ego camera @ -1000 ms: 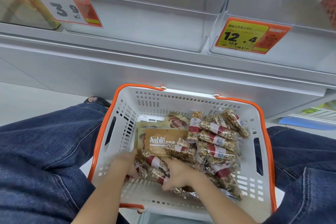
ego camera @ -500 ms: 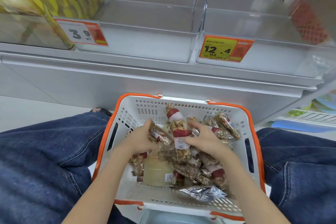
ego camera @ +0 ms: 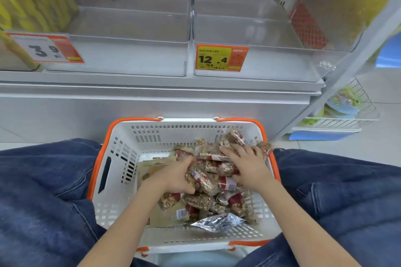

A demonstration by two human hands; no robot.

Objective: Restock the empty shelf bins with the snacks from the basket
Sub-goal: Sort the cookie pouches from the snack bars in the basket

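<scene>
White basket (ego camera: 117,180): orange-rimmed, on the floor between the person's knees, below the shelf.
Snack bars (ego camera: 217,171): clear-wrapped nut bars piled in the basket's right half.
Left hand (ego camera: 173,176): fingers curled around several bars.
Right hand (ego camera: 249,163): fingers spread, pressing on the pile.
Shelf bins (ego camera: 134,28): clear, far, above price tags.

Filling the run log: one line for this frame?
phase: gathering | left hand: grips snack bar | right hand: flat on snack bars | basket: stocked | shelf bins: empty
</scene>
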